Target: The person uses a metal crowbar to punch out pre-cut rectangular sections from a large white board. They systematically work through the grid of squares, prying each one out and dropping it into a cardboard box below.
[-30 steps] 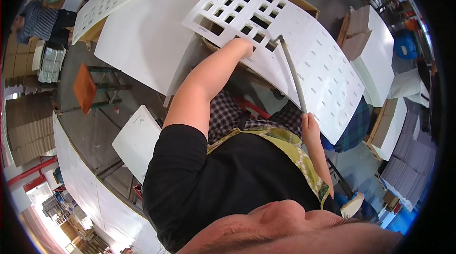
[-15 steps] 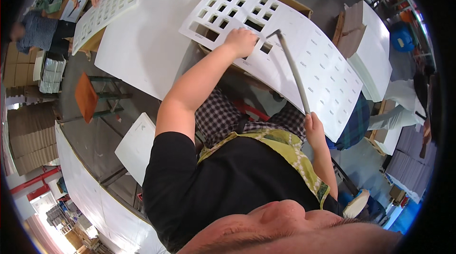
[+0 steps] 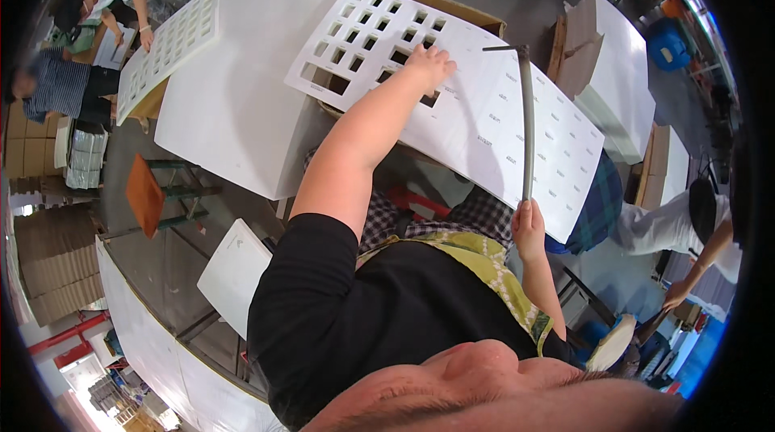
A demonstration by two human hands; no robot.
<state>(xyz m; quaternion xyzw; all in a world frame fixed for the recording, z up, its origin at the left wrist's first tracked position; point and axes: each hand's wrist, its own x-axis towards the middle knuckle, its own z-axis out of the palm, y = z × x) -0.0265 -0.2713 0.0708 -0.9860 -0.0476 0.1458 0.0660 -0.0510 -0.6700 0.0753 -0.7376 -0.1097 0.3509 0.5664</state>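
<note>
A white board (image 3: pixel 476 121) lies in front of me, its left half cut through with rectangular openings, its right half carrying rows of small dark printed marks. My left hand (image 3: pixel 430 70) rests on the board among the openings, fingers apart and holding nothing that I can see. My right hand (image 3: pixel 529 226), at the board's near edge, is closed round the lower end of a long, thin grey stick tool (image 3: pixel 528 125). A dark, narrow crosspiece at the tool's far end points left over the board. Its exact kind is unclear.
A large white stack (image 3: pixel 242 69) stands to the left, another perforated board (image 3: pixel 173 52) beyond it. More white sheets (image 3: pixel 609 69) are stacked at right. An orange-topped stool (image 3: pixel 144 196) and a white seat (image 3: pixel 234 274) stand left. Other people work at far left and right.
My left hand has moved slightly right and away along the board, its fingers spreading. The tool in my right hand has swung more upright, its tip moving right.
</note>
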